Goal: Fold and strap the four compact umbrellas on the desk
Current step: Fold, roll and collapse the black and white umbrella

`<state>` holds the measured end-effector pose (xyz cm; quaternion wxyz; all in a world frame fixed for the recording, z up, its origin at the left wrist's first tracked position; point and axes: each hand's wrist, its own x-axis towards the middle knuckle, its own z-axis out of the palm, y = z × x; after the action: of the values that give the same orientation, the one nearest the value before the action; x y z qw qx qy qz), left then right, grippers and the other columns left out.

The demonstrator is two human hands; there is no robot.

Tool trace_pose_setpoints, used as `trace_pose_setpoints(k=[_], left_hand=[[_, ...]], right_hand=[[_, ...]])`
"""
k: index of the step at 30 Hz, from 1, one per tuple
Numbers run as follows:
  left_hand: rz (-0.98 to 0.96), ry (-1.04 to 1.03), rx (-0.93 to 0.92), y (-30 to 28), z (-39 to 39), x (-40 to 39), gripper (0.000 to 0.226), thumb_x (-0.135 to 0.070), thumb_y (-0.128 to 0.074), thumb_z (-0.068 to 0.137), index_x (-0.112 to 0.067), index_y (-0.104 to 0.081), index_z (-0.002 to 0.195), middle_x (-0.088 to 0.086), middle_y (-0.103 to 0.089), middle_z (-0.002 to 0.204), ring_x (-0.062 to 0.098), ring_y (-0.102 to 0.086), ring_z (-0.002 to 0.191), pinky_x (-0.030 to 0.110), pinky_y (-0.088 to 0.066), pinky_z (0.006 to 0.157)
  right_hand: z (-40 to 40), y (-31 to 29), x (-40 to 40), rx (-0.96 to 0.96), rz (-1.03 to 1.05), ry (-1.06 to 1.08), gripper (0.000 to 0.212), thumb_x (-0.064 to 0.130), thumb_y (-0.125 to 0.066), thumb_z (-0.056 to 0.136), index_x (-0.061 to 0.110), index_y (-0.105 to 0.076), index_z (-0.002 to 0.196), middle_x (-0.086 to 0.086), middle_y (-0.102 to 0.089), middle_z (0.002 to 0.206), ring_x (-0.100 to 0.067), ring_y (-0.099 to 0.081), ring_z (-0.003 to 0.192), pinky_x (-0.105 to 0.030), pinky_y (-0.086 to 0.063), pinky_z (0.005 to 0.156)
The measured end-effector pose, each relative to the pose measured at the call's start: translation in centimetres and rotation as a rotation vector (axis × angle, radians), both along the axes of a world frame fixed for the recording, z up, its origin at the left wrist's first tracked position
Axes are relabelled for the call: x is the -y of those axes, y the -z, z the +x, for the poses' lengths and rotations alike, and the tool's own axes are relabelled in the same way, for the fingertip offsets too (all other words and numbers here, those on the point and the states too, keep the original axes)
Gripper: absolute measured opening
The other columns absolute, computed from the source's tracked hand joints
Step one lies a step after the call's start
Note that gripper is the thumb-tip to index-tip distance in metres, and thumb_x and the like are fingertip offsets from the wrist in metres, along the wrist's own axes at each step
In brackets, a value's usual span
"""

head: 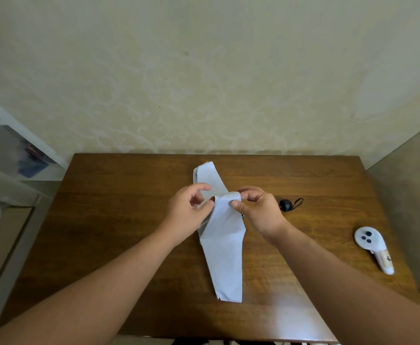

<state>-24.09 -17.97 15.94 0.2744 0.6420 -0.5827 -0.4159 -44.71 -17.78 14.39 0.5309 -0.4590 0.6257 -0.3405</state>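
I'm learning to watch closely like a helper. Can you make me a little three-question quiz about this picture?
1. True or false: both hands pinch the pale umbrella fabric.
2. What lies at the right of the desk? A) white controller B) red cup C) book
3. Fill in: the umbrella's black handle peeks out past the ____ hand.

Key:
1. True: left hand and right hand both pinch it.
2. A, the white controller.
3. Right.

place: home room | wall: cream wallpaper [204,83] with a faint floral scroll pattern | tabletop [119,207]: dark wood, pushed against that wall | left: white shelf unit [12,150] holding blurred household items | right: white handheld controller [374,247]
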Motion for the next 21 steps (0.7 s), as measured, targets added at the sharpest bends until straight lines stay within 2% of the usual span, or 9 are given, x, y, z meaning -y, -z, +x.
trace_pose_setpoints(k=[3,5,7,10,13,15,17,19,21], left_hand=[[-0.057,0.138,0.144,0.4,-0.3,-0.1,0.039,-0.036,-0.081,0.088,-0.039,-0.067,0.125,-0.018,-0.053,0.124,0.005,-0.055,0.111,0.023,-0.052,0.091],[-0.116,0.138,0.185,0.5,-0.6,-0.1,0.03,-0.036,-0.081,0.089,-0.034,-0.071,0.117,-0.018,-0.058,0.12,0.006,-0.057,0.109,0.022,-0.051,0.088],[-0.179,0.093,0.192,0.6,-0.6,-0.1,0.016,-0.033,-0.078,0.092,-0.03,-0.075,0.108,-0.017,-0.066,0.11,0.007,-0.061,0.102,0.018,-0.049,0.08],[-0.206,0.054,0.163,0.9,-0.2,-0.3,0.009,-0.029,-0.076,0.093,-0.027,-0.077,0.102,-0.018,-0.07,0.102,0.005,-0.064,0.097,0.018,-0.049,0.078],[-0.138,0.08,0.097,0.8,-0.1,-0.5,0.007,-0.03,-0.076,0.094,-0.031,-0.076,0.101,-0.023,-0.07,0.101,0.002,-0.065,0.099,0.016,-0.051,0.079],[-0.129,0.129,0.091,0.7,-0.1,-0.6,0.006,-0.03,-0.075,0.094,-0.033,-0.076,0.099,-0.023,-0.071,0.1,0.0,-0.065,0.099,0.015,-0.05,0.08],[-0.135,0.154,0.094,0.7,-0.1,-0.7,0.005,-0.03,-0.075,0.094,-0.034,-0.076,0.097,-0.023,-0.071,0.098,-0.001,-0.064,0.099,0.014,-0.049,0.078],[-0.104,0.14,0.081,0.7,-0.1,-0.9,0.009,-0.032,-0.077,0.093,-0.037,-0.074,0.1,-0.023,-0.07,0.1,-0.001,-0.064,0.1,0.014,-0.049,0.077],[-0.034,0.175,0.071,0.7,-0.2,-1.1,0.031,-0.036,-0.083,0.087,-0.042,-0.067,0.114,-0.026,-0.067,0.111,-0.001,-0.062,0.106,0.012,-0.048,0.081]], right_hand=[[0.2,0.2,0.2,0.018,-0.022,-0.029,0.011,0.028,-0.079,0.092,0.034,-0.083,0.083,0.015,-0.06,0.13,-0.014,-0.058,0.122,-0.044,-0.057,0.099],[0.1,0.5,0.3,0.036,-0.03,-0.044,0.012,0.03,-0.078,0.093,0.037,-0.083,0.085,0.014,-0.06,0.131,-0.014,-0.058,0.124,-0.048,-0.056,0.1],[-0.1,0.5,0.2,0.033,-0.048,-0.029,0.01,0.032,-0.079,0.091,0.037,-0.083,0.083,0.013,-0.061,0.13,-0.016,-0.058,0.124,-0.044,-0.057,0.098],[-0.8,0.8,-0.1,-0.001,-0.112,0.039,0.013,0.029,-0.085,0.085,0.04,-0.079,0.083,0.011,-0.062,0.125,-0.015,-0.059,0.123,-0.025,-0.053,0.089],[-1.4,1.2,-0.2,-0.127,-0.155,-0.106,0.063,0.034,-0.091,0.078,0.049,-0.06,0.13,0.018,-0.051,0.142,-0.01,-0.049,0.131,-0.031,-0.049,0.101],[-1.5,1.1,-0.1,-0.262,-0.169,-0.268,0.082,0.036,-0.092,0.077,0.049,-0.048,0.145,0.021,-0.044,0.149,-0.013,-0.04,0.138,-0.037,-0.042,0.109],[-1.3,1.1,0.1,-0.41,-0.255,-0.373,0.062,0.034,-0.088,0.082,0.047,-0.059,0.135,0.02,-0.051,0.144,-0.017,-0.04,0.136,-0.039,-0.037,0.113],[-1.4,1.1,0.3,-0.465,-0.327,-0.37,0.025,0.031,-0.083,0.088,0.043,-0.074,0.109,0.022,-0.065,0.123,-0.016,-0.05,0.124,-0.044,-0.042,0.108],[-1.7,1.3,0.1,-0.452,-0.341,-0.395,0.013,0.03,-0.081,0.09,0.041,-0.077,0.094,0.023,-0.072,0.103,-0.012,-0.057,0.111,-0.044,-0.049,0.099]])
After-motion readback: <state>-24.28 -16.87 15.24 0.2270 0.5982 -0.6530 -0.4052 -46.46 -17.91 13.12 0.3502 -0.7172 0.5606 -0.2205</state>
